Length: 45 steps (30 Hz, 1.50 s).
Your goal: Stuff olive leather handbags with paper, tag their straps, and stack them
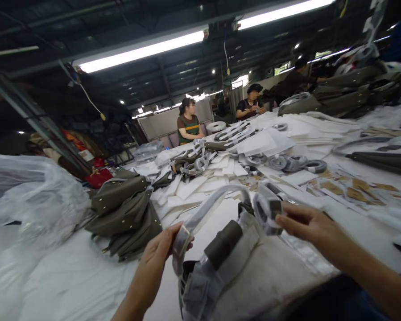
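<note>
My left hand [158, 252] is closed round a grey strap [207, 209] covered in pale translucent wrapping, with a small light-coloured piece at the fingers. From there the strap arches up and over to the right. My right hand [309, 223] pinches the side of a rolled-up coil of strap [269, 209], grey and dark olive. Between my hands, close to me, lies a partly wrapped bag [243, 267]; an olive rolled piece [223, 244] sits on top of it. The bag's lower part runs out of view, and some of this is blurred.
Olive bags with metal studs [126, 214] are heaped at left beside clear plastic sheeting [36, 200]. White sheets [193, 191], coiled straps [280, 162] and brown card scraps [361, 189] cover the table beyond. Co-workers [188, 125] are at the far side.
</note>
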Each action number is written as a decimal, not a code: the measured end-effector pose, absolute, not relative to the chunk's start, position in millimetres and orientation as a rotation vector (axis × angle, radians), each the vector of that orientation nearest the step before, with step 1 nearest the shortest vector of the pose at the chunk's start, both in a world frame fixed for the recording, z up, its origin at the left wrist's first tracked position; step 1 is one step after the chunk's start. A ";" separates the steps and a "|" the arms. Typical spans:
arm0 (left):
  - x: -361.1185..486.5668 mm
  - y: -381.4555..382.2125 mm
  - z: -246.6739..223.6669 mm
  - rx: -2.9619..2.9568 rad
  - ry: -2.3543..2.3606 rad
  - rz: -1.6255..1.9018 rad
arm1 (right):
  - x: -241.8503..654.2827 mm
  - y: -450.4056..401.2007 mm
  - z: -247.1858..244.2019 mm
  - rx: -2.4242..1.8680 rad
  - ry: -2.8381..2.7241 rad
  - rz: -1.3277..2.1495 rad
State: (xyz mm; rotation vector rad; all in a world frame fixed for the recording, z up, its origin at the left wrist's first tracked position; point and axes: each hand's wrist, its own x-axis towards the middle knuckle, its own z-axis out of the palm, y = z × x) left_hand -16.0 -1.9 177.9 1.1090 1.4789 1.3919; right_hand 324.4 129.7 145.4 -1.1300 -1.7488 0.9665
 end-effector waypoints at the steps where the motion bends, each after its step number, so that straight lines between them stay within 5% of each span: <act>1: -15.9 2.9 185.4 1.165 1.457 1.332 | 309.9 110.7 142.4 -1.087 -1.760 1.190; 9: 9.4 21.8 226.7 1.454 1.438 1.105 | 196.4 70.2 141.2 -0.659 -1.021 1.900; 22: -0.9 33.0 226.2 1.549 1.366 1.005 | 175.4 49.0 177.7 -0.418 -0.709 1.979; 31: 3.3 29.5 224.5 1.660 1.389 0.906 | 171.0 57.6 164.2 -0.533 -1.318 1.550; 36: -9.3 29.6 216.1 1.278 1.359 1.215 | 213.2 68.7 136.2 -0.571 -1.607 1.359; 45: -6.5 34.4 216.1 1.066 1.369 1.575 | 285.3 186.0 41.2 -1.414 -1.819 0.815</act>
